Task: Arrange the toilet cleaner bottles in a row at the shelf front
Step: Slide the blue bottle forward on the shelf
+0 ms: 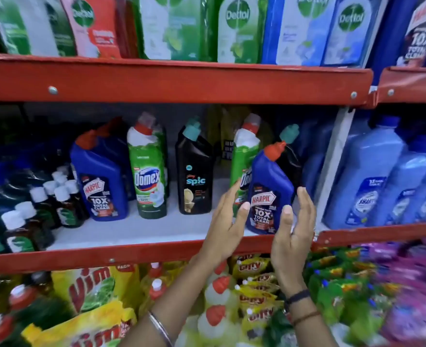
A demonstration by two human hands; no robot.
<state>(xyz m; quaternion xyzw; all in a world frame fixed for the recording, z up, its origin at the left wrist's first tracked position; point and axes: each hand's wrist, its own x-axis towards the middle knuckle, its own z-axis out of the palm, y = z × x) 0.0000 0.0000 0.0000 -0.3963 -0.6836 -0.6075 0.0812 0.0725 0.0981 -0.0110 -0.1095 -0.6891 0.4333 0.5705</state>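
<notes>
Both hands are cupped open around the blue Harpic bottle [269, 194] at the front lip of the white shelf [136, 229], the left hand [228, 221] with its thumb tip just on the label's left edge and the right hand [294, 231] with its thumb resting on the label's right side, fingers spread and not wrapped round it, so I'd call it steadying or nudging more than an actual squeeze. Looks to me like the bottle is being squared up so the label faces out, since it stands a touch tilted with its red cap leaning right. Left of that Harpic there's a green Domex [244, 156] tucked right behind it, then a black Spic bottle [194, 171], another Domex [149, 171] and a second Harpic [99, 181], all sitting further back from the lip, so the row isn't lined up yet imo. Stuff I can't make out: a dark bottle with a teal cap [289, 132] is mostly hidden behind the held Harpic, the lower half of the near Domex is covered by the left hand, and the back of the shelf is just shadow
</notes>
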